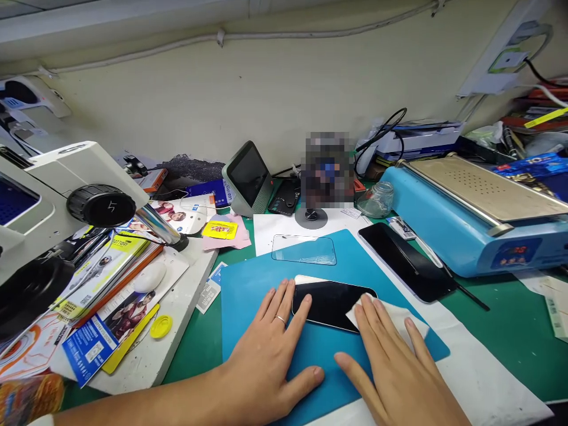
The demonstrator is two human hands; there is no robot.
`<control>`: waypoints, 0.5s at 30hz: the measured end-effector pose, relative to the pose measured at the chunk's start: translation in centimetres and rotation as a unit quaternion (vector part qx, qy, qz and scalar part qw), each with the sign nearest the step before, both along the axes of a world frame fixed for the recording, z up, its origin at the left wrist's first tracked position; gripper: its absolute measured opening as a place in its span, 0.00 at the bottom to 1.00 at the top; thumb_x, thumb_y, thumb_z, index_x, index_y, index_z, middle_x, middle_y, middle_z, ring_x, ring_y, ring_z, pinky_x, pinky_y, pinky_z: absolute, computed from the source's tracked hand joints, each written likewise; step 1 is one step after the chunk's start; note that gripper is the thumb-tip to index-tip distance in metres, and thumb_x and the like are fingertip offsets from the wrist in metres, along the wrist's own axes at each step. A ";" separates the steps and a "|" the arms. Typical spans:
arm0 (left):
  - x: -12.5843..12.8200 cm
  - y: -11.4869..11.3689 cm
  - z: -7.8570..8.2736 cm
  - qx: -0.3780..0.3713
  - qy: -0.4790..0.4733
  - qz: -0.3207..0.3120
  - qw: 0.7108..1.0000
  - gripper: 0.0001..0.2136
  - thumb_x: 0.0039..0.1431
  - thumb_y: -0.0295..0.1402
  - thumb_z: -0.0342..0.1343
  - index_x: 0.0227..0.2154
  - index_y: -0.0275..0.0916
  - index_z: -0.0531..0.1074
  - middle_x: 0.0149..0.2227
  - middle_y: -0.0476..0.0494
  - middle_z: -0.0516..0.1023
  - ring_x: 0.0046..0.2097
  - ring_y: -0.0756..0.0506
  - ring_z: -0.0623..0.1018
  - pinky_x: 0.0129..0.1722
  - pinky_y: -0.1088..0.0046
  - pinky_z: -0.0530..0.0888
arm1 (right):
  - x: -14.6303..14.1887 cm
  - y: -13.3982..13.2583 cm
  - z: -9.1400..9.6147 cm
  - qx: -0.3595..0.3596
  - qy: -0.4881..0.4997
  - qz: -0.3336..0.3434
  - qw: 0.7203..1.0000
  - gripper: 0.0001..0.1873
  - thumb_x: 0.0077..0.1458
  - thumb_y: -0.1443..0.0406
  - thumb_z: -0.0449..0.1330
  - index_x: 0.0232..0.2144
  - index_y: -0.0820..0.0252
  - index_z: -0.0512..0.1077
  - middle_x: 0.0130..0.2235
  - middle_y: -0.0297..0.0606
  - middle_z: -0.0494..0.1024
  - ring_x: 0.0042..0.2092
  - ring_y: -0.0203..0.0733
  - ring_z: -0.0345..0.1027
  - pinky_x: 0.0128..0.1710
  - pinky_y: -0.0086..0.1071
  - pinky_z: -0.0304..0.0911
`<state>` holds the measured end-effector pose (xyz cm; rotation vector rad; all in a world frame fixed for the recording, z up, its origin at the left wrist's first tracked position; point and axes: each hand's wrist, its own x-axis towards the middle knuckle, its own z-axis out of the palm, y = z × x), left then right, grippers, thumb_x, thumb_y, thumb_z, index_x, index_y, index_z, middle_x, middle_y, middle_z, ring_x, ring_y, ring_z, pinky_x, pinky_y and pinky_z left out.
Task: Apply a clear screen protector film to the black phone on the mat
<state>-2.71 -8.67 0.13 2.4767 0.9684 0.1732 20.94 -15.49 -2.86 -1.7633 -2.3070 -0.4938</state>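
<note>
A smartphone (331, 302) with a black screen lies face up on a blue mat (248, 296). My left hand (275, 349), a ring on one finger, rests with fingers stretched and spread at the phone's left end, holding nothing. At the right end, my right hand (390, 355) presses a folded white wipe (406, 319) onto the glass under its fingers, the thumb apart from it. Behind the phone, a clear screen protector (304, 249) with a dark border lies partly on the mat and partly on white paper (266, 228).
A second dark phone (406, 260) and a thin pen-like tool (428, 251) lie right of the mat, before a blue heating plate machine (470, 219). A glass jar (376, 199) and a smart display (248, 177) stand behind. At left are a microscope (89, 189) and cluttered packets.
</note>
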 end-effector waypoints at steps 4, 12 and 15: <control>0.0 0.0 0.1 0.002 0.004 -0.004 1.000 0.41 0.69 0.52 0.51 0.73 0.44 0.34 0.74 0.38 0.29 0.73 0.32 0.36 0.69 0.39 0.48 | -0.4 2.0 0.3 0.028 -0.004 -0.006 1.000 0.40 0.68 0.46 0.41 0.65 0.75 0.59 0.65 0.59 0.65 0.65 0.60 0.62 0.57 0.57 0.63; -0.1 0.1 -0.2 0.007 -0.023 0.000 1.000 0.41 0.69 0.50 0.52 0.73 0.45 0.34 0.74 0.39 0.29 0.73 0.30 0.38 0.69 0.40 0.49 | -1.3 -0.5 0.2 0.023 -0.024 0.003 0.999 0.36 0.70 0.52 0.36 0.62 0.73 0.66 0.63 0.60 0.68 0.62 0.63 0.66 0.54 0.58 0.65; 0.0 0.0 -0.3 0.008 -0.013 0.004 1.000 0.41 0.69 0.50 0.53 0.73 0.45 0.35 0.74 0.39 0.29 0.73 0.30 0.38 0.69 0.39 0.49 | -2.1 1.0 0.7 0.045 -0.026 0.006 0.999 0.38 0.70 0.49 0.38 0.59 0.76 0.68 0.63 0.60 0.68 0.62 0.62 0.66 0.55 0.57 0.67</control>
